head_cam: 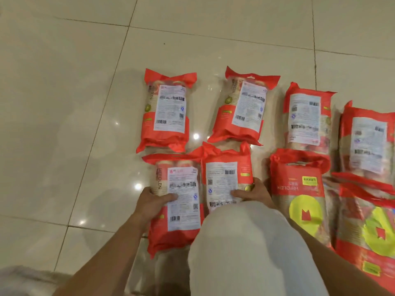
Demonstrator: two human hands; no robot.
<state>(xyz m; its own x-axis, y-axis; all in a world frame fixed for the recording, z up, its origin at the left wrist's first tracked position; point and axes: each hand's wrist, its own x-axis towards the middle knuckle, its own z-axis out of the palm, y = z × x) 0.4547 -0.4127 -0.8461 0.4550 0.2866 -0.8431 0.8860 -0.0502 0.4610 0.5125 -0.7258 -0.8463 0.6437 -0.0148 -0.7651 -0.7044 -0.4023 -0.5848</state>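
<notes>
Red plastic wraps two label-up packs lying touching on the cream tiled floor (64,107). The left hand (152,202) grips the left pack (171,238), thumb on its white label (184,212), and the right hand (253,192) grips the right pack (222,180) at its outer edge. More red packs (165,110) lie beyond and to the right; a white-trousered knee (245,242) hides the right pack's near end.

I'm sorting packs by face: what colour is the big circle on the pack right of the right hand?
Yellow circle, on a red pack; head view.
</notes>
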